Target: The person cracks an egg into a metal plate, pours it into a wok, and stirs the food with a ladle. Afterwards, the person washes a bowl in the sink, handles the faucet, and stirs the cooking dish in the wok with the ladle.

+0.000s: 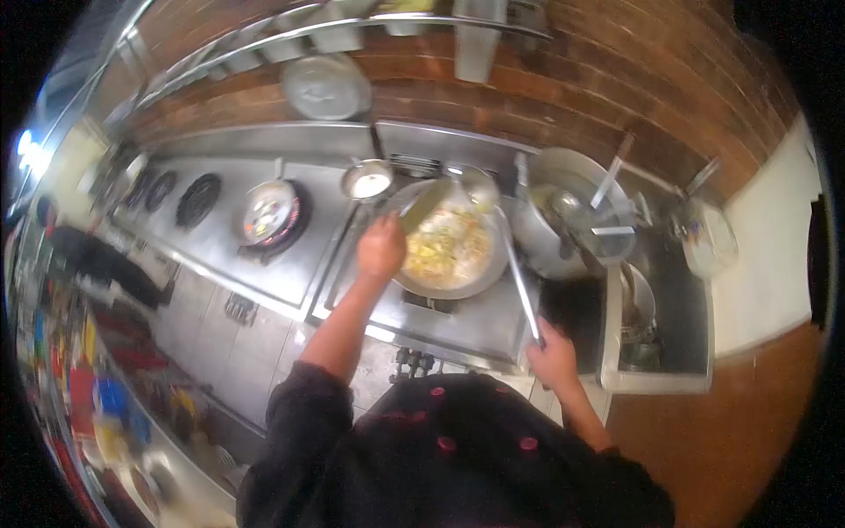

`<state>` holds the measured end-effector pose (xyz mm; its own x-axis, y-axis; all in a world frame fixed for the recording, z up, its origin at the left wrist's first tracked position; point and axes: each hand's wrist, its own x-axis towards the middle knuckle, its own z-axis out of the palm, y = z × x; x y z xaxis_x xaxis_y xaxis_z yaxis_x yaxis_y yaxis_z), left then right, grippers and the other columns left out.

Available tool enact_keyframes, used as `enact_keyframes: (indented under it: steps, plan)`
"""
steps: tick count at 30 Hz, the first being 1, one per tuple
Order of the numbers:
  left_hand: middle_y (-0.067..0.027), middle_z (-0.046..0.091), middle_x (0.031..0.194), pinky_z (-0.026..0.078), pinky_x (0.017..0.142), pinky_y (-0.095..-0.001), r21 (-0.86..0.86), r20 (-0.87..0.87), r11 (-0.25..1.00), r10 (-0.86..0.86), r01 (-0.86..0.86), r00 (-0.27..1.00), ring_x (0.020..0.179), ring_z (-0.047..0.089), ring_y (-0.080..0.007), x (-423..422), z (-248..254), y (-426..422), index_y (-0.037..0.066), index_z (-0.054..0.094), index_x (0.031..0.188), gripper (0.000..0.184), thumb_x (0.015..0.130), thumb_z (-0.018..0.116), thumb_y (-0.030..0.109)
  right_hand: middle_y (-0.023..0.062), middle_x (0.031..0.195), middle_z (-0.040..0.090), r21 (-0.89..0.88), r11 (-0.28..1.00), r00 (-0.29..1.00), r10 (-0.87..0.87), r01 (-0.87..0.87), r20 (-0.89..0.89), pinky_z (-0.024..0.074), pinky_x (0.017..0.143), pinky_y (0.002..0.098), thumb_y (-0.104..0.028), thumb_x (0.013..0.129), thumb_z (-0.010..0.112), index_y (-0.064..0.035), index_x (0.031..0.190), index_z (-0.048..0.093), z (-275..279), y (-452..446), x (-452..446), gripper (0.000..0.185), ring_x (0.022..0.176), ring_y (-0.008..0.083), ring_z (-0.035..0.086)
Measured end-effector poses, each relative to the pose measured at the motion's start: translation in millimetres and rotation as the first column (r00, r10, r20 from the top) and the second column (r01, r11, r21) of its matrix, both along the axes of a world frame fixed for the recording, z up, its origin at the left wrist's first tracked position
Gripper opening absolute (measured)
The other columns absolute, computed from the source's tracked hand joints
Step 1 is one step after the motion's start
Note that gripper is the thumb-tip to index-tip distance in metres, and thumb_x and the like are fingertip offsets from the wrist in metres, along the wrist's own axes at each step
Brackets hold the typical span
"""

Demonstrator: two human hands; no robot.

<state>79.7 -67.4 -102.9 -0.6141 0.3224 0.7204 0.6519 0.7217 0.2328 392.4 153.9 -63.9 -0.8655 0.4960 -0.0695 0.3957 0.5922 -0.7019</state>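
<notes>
A wide pan (411, 280) of yellow and white chopped food (444, 246) sits on the stove in front of me. My left hand (381, 246) is closed around a flat olive-coloured paddle (426, 206), whose blade slants over the pan's back left. Lower right, my right hand (552, 354) grips the long metal handle of a ladle (521, 286). The ladle's round bowl is at the pan's back edge, close to the paddle's tip; whether the two touch I cannot tell.
Right of the pan stands a large pot (539, 233) with utensils in it. A small saucepan (367, 179) sits behind, to the left. Further left, a frying pan (269, 213) rests on a glowing burner. A rail shelf (255, 42) runs along the brick wall.
</notes>
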Motion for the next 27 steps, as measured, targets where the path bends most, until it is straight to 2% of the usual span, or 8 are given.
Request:
enact_keyframes:
  steps: [2, 3, 4, 5, 7, 10, 21, 27]
  plan:
    - [-0.0143, 0.062, 0.079, 0.051, 0.056, -0.0433, -0.031, 0.12, 0.999, 0.042, -0.039, 0.992, 0.065, 0.062, -0.0319, 0.3, -10.9, -1.7, 0.008, 0.06, 0.094, 0.016, 0.078, 0.056, 0.01, 0.0183, 0.074, 0.062, 0.166, 0.985, 0.991, 0.06, -0.039, -0.121, 0.0494, 0.063, 0.0423, -0.018, 0.077, 0.058, -0.0117, 0.119, 0.058, -30.7, 13.1, 1.6, 0.043, 0.066, 0.0334, 0.063]
    - [-0.0146, 0.062, 0.08, 0.052, 0.057, -0.0437, -0.027, 0.129, 0.995, 0.103, -0.1, 0.986, 0.066, 0.063, -0.0321, 1.8, -15.6, 2.5, 0.009, 0.059, 0.091, 0.013, 0.079, 0.054, 0.009, 0.0195, 0.072, 0.061, 0.059, 0.997, 0.996, 0.036, -0.041, 0.084, 0.0488, 0.062, 0.0427, -0.017, 0.077, 0.057, -0.0116, 0.12, 0.058, -1.7, 4.9, -4.7, 0.043, 0.063, 0.0335, 0.062]
    - [-0.0146, 0.061, 0.08, 0.052, 0.057, -0.0438, -0.033, 0.15, 0.993, 0.116, -0.112, 0.982, 0.067, 0.063, -0.0322, 5.5, -14.4, 5.0, 0.008, 0.059, 0.092, 0.014, 0.079, 0.053, 0.009, 0.0208, 0.076, 0.064, 0.072, 0.994, 0.992, 0.079, -0.086, 0.093, 0.0481, 0.061, 0.0346, -0.015, 0.076, 0.06, -0.002, 0.125, 0.055, 6.2, 3.8, -9.2, 0.051, 0.061, 0.0238, 0.062]
    - [-0.0147, 0.061, 0.08, 0.052, 0.057, -0.044, -0.038, 0.173, 0.993, 0.113, -0.108, 0.979, 0.068, 0.063, -0.0323, 9.1, -12.3, 4.1, 0.008, 0.06, 0.093, 0.016, 0.08, 0.052, 0.01, 0.0219, 0.075, 0.064, 0.082, 0.993, 0.997, 0.08, -0.079, -0.006, 0.0483, 0.062, 0.0344, -0.013, 0.075, 0.059, 0.0012, 0.124, 0.055, -7.2, 8.4, -9.3, 0.051, 0.062, 0.0255, 0.063]
    - [-0.0144, 0.061, 0.08, 0.052, 0.057, -0.0438, 0.081, 0.119, 0.992, 0.086, -0.096, 0.989, 0.069, 0.063, -0.0322, 21.1, -9.7, 3.2, 0.007, 0.061, 0.098, 0.02, 0.08, 0.052, 0.01, 0.0247, 0.082, 0.063, 0.2, 0.972, 0.992, 0.111, -0.121, 0.06, 0.0494, 0.068, 0.0454, -0.02, 0.078, 0.058, -0.004, 0.124, 0.056, -26.3, 23.3, -7.8, 0.049, 0.073, 0.0401, 0.063]
    - [-0.014, 0.061, 0.081, 0.052, 0.057, -0.0432, -0.038, 0.195, 0.993, 0.121, -0.116, 0.973, 0.07, 0.064, -0.0316, 30.9, -9.4, 3.7, 0.006, 0.061, 0.102, 0.024, 0.08, 0.053, 0.011, 0.0241, 0.081, 0.063, 0.249, 0.953, 0.985, 0.159, -0.172, 0.073, 0.0489, 0.07, 0.0476, -0.019, 0.077, 0.056, -0.0038, 0.123, 0.056, -25.2, 33.6, -16.0, 0.049, 0.075, 0.0416, 0.062]
    - [-0.0116, 0.061, 0.08, 0.052, 0.058, -0.0423, -0.019, 0.127, 0.96, 0.28, -0.28, 0.951, 0.071, 0.063, -0.0293, 49.5, -0.2, -7.3, 0.008, 0.059, 0.105, 0.027, 0.078, 0.057, 0.012, 0.022, 0.083, 0.064, 0.467, 0.823, 0.933, 0.359, -0.323, 0.013, 0.049, 0.069, 0.0489, -0.018, 0.075, 0.059, -0.0033, 0.122, 0.055, -60.4, 65.4, -48.5, 0.05, 0.075, 0.04, 0.062]
    - [-0.013, 0.062, 0.084, 0.052, 0.062, -0.0435, -0.02, 0.202, 0.953, 0.298, -0.301, 0.933, 0.075, 0.064, -0.0303, 75.3, -9.6, -2.6, 0.008, 0.059, 0.108, 0.028, 0.081, 0.054, 0.014, 0.0218, 0.081, 0.063, 0.454, 0.837, 0.95, 0.3, -0.304, 0.083, 0.0483, 0.07, 0.0504, -0.019, 0.075, 0.059, -0.0033, 0.121, 0.056, -66.3, 62.1, -46.0, 0.048, 0.075, 0.0406, 0.062]
